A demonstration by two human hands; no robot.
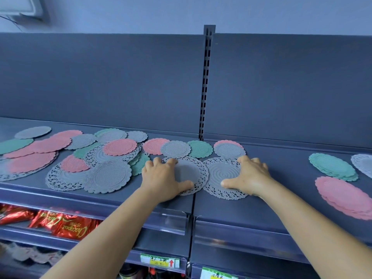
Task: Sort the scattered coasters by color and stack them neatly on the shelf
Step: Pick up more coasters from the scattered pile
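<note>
Both hands are down on the shelf [251, 210] at centre frame: the left hand [163, 178] lies spread, fingers loosely bent, on a grey lace coaster [190, 170], and the right hand [248, 176] lies spread on its grey twin [220, 174] just beside it. Scattered coasters [96, 158] sprawl across the left. Far right sit a green stack [333, 167] and a pink stack [344, 196].
</note>
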